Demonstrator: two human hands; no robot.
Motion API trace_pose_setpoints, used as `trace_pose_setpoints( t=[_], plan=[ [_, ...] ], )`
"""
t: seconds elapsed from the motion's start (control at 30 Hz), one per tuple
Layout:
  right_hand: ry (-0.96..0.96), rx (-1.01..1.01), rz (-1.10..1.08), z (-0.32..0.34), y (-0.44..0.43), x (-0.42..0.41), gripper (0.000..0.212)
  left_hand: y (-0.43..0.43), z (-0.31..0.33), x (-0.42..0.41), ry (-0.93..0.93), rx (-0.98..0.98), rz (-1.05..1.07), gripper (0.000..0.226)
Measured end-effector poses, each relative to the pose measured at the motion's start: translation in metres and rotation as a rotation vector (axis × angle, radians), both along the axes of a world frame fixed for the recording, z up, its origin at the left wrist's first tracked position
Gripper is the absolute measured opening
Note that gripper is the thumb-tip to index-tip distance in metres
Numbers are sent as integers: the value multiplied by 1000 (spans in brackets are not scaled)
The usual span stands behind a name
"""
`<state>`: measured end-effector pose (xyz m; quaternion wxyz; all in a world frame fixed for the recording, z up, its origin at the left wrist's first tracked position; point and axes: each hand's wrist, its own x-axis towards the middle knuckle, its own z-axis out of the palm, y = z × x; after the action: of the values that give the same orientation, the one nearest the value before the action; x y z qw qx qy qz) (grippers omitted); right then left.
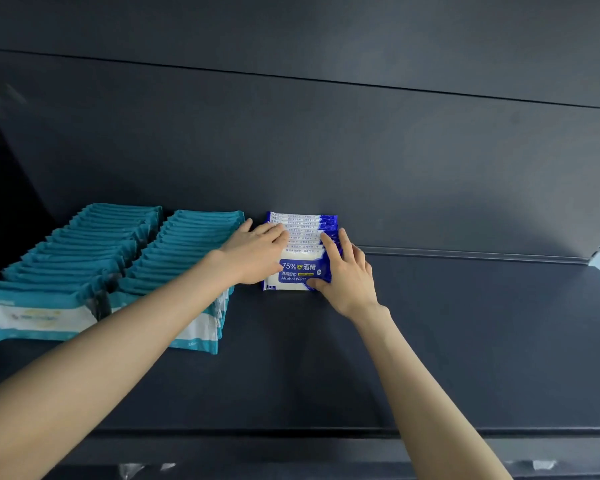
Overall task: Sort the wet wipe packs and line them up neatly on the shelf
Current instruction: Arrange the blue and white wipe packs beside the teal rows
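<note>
Both of your hands rest on the row of blue-and-white alcohol wipe packs (300,251), just right of centre in the frame, on the dark shelf (465,341). The row runs back toward the shelf's rear wall (361,161), each pack overlapping the one behind it, and the front pack shows its "75%" and "Alcohol Wipes" label face up.

Your left hand (257,254) reaches in from the lower left and lies flat against the left side of that row, fingers together and stretched over the tops of the packs. Your right hand (347,271) comes in from the lower right and cups the right side, fingers spread on the upper packs and the thumb pressing the lower right corner of the front pack. The row sits squeezed between the two palms; neither hand lifts a pack.

Left of centre lie two longer rows of teal wipe packs (125,258), side by side and overlapped in the same way, reaching from the rear wall toward the left edge of the frame. Your left forearm crosses the nearer end of the right-hand teal row.
</note>
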<state>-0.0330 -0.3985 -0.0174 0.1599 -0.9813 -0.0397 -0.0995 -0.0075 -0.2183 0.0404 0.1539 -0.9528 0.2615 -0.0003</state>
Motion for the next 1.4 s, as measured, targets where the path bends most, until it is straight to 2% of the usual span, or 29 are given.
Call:
trace_pose_setpoints(
  t=[0.1,0.23,0.43,0.57,0.67,0.8,1.0,1.17,1.4],
  plan=[
    [6,-8,-4,11,0,-7,86,2,6,-7,-21,-49,36,66],
    [-101,79,-11,35,-1,-32,72,4,19,-28,-102,-261,35,59],
    [-361,106,-70,68,-10,-102,48,1,30,-85,-328,-698,-147,43],
    [-539,148,-171,64,-10,-161,35,-3,21,-131,-379,-861,-288,43],
    [-620,158,-285,41,-6,-216,33,-12,0,-175,-295,-937,-396,39],
    [-516,123,-438,-11,1,-300,29,-21,-50,-236,-86,-951,-512,37],
    [-253,120,-694,-85,20,-444,27,-29,-131,-340,316,-826,-565,41],
    [-85,155,-931,-129,37,-552,27,-37,-175,-424,562,-678,-611,44],
    [-64,251,-1248,-162,45,-696,28,-69,-202,-536,773,-506,-813,44]
  ],
)
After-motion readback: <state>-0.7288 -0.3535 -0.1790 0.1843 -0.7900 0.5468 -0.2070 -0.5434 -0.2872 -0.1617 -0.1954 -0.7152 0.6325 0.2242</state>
